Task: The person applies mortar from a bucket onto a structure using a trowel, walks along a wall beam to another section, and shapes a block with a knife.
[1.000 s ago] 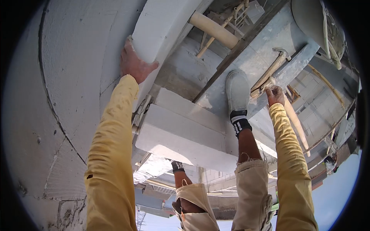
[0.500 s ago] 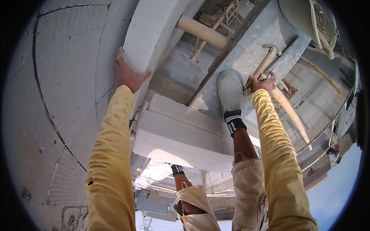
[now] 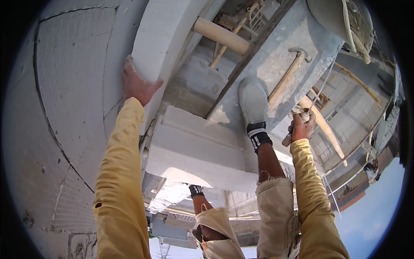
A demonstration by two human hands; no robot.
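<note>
My left hand (image 3: 140,84) rests with spread fingers against the edge of a long white block ledge (image 3: 161,39) beside the wall. My right hand (image 3: 303,127) is closed around the handle of a trowel (image 3: 323,84). The trowel's blade points up and away and shows nearly edge-on; its neck looks caked with mortar. Left of that hand, a claw hammer (image 3: 288,77) with a wooden handle lies on a grey, mortar-stained board (image 3: 267,43). My shoe (image 3: 253,101) stands on the same board, next to the hammer's handle.
A grey block wall (image 3: 69,86) rises on the left. A thick bamboo pole (image 3: 222,34) spans the gap by the board, and another pole (image 3: 327,129) passes at the right. A round tub (image 3: 340,21) is at the top right. White blocks (image 3: 198,146) lie below the board.
My right hand has moved away from the hammer, down and right, with the trowel. The blade has turned from broadside to nearly edge-on. The left hand stays on the ledge.
</note>
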